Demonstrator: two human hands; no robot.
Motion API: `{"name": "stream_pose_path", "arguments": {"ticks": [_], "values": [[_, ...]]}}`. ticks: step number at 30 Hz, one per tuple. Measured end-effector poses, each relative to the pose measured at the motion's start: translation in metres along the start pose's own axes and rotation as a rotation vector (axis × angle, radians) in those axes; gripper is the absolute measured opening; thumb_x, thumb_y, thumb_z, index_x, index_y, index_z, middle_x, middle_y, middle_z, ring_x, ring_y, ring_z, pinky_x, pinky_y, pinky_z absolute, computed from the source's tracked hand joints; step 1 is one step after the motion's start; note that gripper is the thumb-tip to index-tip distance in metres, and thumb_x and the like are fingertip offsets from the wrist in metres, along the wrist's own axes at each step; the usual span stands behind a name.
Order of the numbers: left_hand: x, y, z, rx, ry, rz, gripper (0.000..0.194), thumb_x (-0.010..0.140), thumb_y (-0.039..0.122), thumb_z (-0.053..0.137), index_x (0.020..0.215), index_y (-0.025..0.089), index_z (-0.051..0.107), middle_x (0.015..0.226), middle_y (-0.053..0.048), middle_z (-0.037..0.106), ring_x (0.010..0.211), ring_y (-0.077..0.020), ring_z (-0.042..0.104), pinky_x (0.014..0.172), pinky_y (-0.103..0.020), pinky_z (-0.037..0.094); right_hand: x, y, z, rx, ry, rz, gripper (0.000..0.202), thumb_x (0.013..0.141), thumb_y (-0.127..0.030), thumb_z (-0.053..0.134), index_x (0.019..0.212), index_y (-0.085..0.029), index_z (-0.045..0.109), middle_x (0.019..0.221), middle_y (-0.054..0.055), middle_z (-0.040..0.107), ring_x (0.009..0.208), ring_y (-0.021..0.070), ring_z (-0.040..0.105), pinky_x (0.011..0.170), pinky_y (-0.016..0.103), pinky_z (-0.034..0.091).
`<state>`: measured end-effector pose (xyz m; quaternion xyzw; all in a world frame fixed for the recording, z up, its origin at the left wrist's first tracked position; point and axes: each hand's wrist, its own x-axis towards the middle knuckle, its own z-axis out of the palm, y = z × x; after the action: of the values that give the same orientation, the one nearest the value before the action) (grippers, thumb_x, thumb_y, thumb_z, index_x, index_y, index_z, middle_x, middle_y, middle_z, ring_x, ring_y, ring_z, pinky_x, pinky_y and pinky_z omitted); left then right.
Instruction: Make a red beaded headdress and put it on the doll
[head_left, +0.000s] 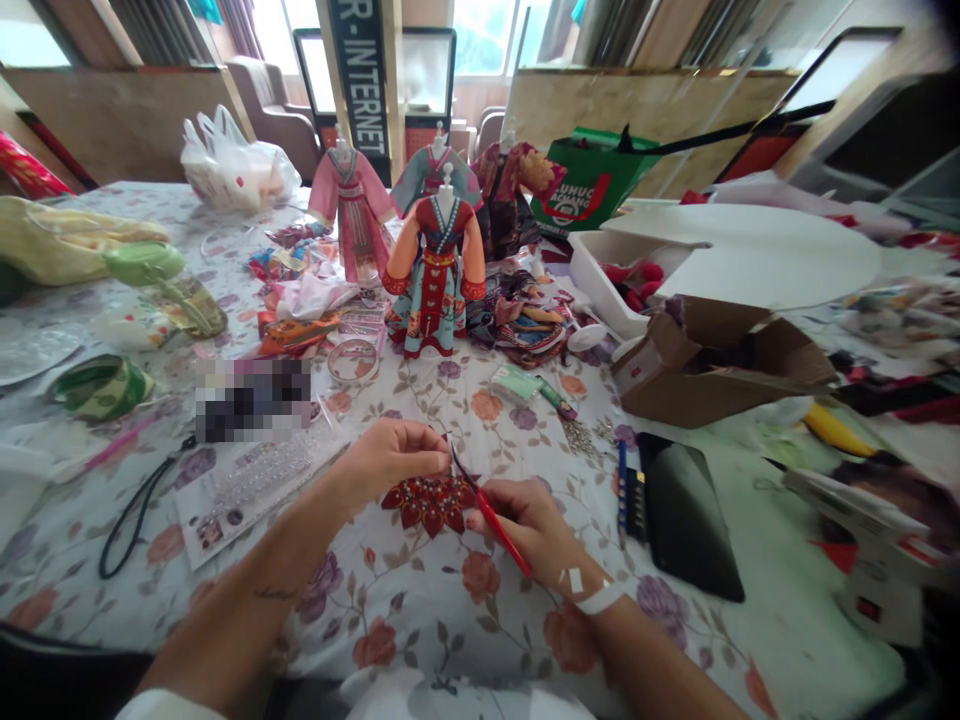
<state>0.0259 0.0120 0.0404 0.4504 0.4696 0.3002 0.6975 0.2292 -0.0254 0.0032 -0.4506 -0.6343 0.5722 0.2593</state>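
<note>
My left hand [401, 455] is closed in a pinch just above a dark red, petal-edged beaded piece [427, 505]; whatever is between thumb and finger is too small to make out. In my right hand [525, 520] is a slim red tool [501, 530] with a thin dark pointed tip. That tip reaches up to the left fingertips. The beaded piece lies on the flowered tablecloth [375, 600], partly hidden by both hands. Left of my left forearm rests a clear sheet of small gems [255, 480].
Small dressed forms, including one in orange and red [437, 270], stand behind the hands. To the right are a black tablet [690, 515], a blue pencil [622, 490] and an open cardboard box [712, 370]. A green tape roll [101, 388] lies at left.
</note>
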Motion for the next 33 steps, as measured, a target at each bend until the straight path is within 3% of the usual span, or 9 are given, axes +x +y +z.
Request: {"name": "stream_pose_path", "arguments": {"ticks": [20, 33], "values": [[-0.0008, 0.0023, -0.0007, 0.016, -0.039, -0.006, 0.009, 0.066, 0.020, 0.071, 0.069, 0.013, 0.065, 0.061, 0.003, 0.064, 0.054, -0.0055, 0.054, 0.055, -0.017, 0.041, 0.0022, 0.0030, 0.0003, -0.027, 0.010, 0.030, 0.035, 0.076, -0.044, 0.063, 0.061, -0.015, 0.051, 0.056, -0.005, 0.034, 0.054, 0.0087, 0.029, 0.049, 0.023, 0.021], [0.0019, -0.0030, -0.0019, 0.033, -0.082, -0.013, 0.011, 0.067, 0.021, 0.071, 0.071, 0.013, 0.065, 0.064, 0.001, 0.066, 0.058, -0.0079, 0.056, 0.061, -0.020, 0.041, 0.0014, -0.0001, -0.0001, 0.011, 0.006, 0.024, 0.035, 0.075, -0.044, 0.064, 0.061, -0.014, 0.051, 0.057, -0.005, 0.033, 0.055, 0.0086, 0.029, 0.049, 0.023, 0.022]]}}
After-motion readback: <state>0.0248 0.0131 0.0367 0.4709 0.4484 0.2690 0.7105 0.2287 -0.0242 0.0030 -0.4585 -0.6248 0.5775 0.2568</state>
